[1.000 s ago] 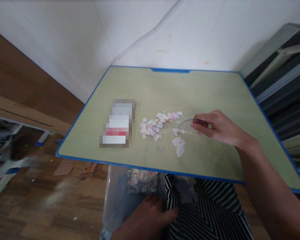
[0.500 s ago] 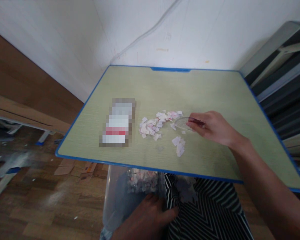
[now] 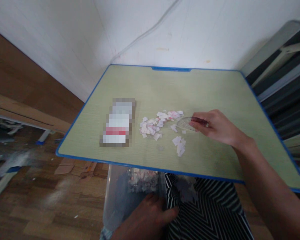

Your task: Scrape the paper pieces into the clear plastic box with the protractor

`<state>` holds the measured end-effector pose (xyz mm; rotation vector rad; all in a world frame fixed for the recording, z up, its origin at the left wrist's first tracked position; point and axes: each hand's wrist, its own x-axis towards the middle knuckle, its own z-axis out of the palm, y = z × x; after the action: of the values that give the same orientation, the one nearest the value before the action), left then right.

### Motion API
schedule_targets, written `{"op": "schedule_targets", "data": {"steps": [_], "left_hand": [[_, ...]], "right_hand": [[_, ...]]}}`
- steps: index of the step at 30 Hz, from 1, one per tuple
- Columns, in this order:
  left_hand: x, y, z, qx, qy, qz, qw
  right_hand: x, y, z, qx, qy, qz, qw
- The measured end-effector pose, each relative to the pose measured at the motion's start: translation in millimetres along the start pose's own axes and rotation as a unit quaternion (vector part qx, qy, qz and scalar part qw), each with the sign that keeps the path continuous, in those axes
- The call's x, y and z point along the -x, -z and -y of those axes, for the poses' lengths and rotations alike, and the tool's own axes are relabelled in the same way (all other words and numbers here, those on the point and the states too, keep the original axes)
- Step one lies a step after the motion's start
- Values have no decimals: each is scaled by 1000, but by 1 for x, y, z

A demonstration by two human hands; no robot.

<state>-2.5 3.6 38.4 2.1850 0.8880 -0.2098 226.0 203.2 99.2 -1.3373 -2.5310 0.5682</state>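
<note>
My right hand point(image 3: 212, 125) pinches a clear half-round protractor point(image 3: 185, 123) low over the table, its curved edge just right of the paper scraps. Small torn white and pinkish paper scraps point(image 3: 151, 128) lie in a curved heap left of the protractor. A smaller cluster of paper scraps point(image 3: 179, 146) sits nearer the front edge. Below the table, my left hand point(image 3: 148, 213) is closed at the right rim of a clear plastic bin point(image 3: 107, 200), thumb stretched to the right and fingertips partly hidden. Inside the bin is a clear bag of scraps point(image 3: 142, 180).
A blurred-out flat rectangular object point(image 3: 117, 121) lies on the left of the blue-edged table point(image 3: 202, 86). A white wall with a cable point(image 3: 150, 30) stands behind. Striped cloth point(image 3: 205, 206) covers the lap. Cardboard pieces point(image 3: 65, 166) lie on the wooden floor.
My right hand has shifted slightly to the right with the protractor, away from the scraps. My left hand has stayed at the bin.
</note>
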Motion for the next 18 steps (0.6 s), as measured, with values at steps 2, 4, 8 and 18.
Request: {"op": "schedule_targets", "data": {"steps": [2, 4, 8, 18], "left_hand": [[1, 0, -1, -4, 11, -6, 1000], [2, 1, -3, -5, 15, -7, 1000], [2, 1, -4, -4, 11, -14, 1000], [2, -1, 0, 5, -3, -14, 1000]], "right_hand": [[0, 0, 0, -1, 1, -7, 1000], [0, 0, -1, -2, 5, -10, 1000], [0, 1, -2, -2, 7, -8, 1000], [0, 1, -2, 5, 1, -8, 1000]]}}
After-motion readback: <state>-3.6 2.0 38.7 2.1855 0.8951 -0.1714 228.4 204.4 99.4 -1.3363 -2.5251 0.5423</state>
